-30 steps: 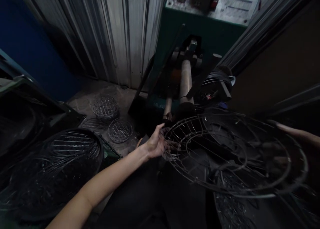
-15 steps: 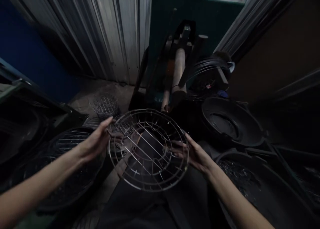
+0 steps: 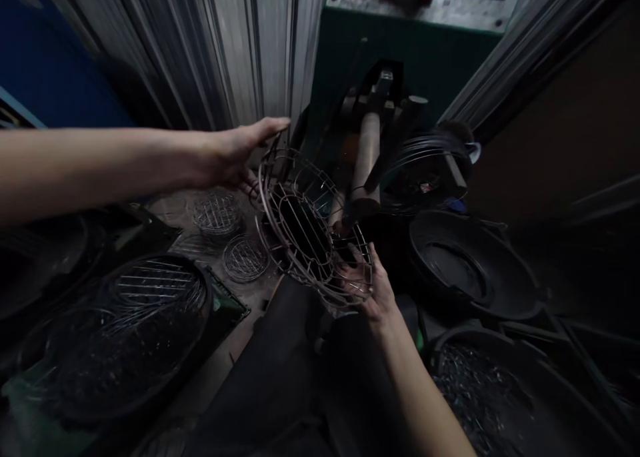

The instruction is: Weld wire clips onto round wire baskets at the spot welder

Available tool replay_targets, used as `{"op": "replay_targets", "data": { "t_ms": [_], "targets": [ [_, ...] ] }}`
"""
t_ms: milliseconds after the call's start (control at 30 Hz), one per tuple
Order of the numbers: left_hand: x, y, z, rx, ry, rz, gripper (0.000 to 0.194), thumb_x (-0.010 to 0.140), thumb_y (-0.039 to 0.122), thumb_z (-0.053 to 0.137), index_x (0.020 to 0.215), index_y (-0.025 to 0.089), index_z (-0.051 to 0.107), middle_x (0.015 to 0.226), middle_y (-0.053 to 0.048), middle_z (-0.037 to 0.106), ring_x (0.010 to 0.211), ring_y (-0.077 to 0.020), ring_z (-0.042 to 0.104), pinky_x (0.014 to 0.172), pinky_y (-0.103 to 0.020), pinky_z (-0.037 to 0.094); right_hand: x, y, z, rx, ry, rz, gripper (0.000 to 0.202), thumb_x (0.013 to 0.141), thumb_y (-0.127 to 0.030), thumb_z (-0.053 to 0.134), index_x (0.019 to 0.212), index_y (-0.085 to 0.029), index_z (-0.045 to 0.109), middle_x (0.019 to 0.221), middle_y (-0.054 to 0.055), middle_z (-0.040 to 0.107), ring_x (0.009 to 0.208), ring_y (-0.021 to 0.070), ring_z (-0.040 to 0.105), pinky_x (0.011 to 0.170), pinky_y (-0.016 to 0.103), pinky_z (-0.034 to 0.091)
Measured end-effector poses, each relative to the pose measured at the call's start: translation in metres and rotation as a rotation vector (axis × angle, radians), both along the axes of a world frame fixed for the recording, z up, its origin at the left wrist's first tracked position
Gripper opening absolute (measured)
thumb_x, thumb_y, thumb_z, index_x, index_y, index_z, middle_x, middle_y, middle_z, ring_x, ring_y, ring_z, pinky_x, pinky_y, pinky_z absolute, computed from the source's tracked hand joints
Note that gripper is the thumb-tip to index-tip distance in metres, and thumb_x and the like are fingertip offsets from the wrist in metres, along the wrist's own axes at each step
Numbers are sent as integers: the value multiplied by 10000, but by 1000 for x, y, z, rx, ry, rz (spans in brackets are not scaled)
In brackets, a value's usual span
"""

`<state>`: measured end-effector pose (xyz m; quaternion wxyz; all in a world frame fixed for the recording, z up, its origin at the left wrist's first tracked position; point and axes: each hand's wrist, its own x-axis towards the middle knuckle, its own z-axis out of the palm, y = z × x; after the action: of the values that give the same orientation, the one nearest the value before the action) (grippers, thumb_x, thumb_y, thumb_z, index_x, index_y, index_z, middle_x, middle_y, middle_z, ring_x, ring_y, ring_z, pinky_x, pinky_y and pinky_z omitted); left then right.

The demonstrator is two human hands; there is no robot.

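A round wire rack (image 3: 304,229) with concentric rings and parallel bars hangs tilted in the air above my lap, between both hands. My left hand (image 3: 245,156) grips its upper left rim, thumb over the top and fingers curled behind the wire. At the lower right rim, my right hand (image 3: 370,280) is closed on the rack, with some fingers showing through the wires. Just beyond the rack stands a machine with a grey cylindrical bar (image 3: 367,152) pointing toward me.
Round wire grids (image 3: 217,212) lie stacked on the floor, with another grid (image 3: 245,258) nearer. At left, a black basin (image 3: 200,264) holds wire rods. To the right sit a dark basin (image 3: 470,264), a basin of small metal pieces (image 3: 475,390) and a wire coil (image 3: 420,147).
The rack has gone from lying nearly flat to a steep tilt, its left side raised. My left hand has moved up and right with the rim; my right hand has shifted slightly.
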<state>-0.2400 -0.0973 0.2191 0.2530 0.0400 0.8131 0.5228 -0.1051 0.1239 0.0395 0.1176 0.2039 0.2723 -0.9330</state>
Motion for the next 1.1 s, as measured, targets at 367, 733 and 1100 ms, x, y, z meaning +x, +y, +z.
{"op": "replay_targets", "data": {
  "t_ms": [367, 733, 1100],
  "targets": [
    [3, -18, -32, 176, -58, 76, 584, 855, 578, 345, 1131, 84, 492, 640, -58, 589, 568, -170, 565, 577, -264, 418, 2, 7, 2, 89, 77, -116, 373, 816, -458, 612, 1145, -337, 485, 906, 20, 658, 782, 211, 688, 643, 354, 564],
    [23, -36, -68, 343, -72, 161, 459, 885, 519, 261, 1195, 215, 411, 718, -66, 634, 637, -189, 607, 597, -263, 423, -1, 7, 8, 375, 142, -182, 305, 835, -382, 600, 1101, -235, 574, 928, 41, 690, 680, 202, 699, 570, 309, 574],
    [22, -38, -89, 431, -47, 147, 452, 901, 491, 305, 1249, 212, 378, 619, -31, 591, 602, -169, 577, 593, -242, 407, 3, 10, 11, 411, 102, -177, 312, 819, -426, 606, 1042, -208, 610, 881, 40, 698, 716, 204, 703, 604, 288, 560]
  ]
}}
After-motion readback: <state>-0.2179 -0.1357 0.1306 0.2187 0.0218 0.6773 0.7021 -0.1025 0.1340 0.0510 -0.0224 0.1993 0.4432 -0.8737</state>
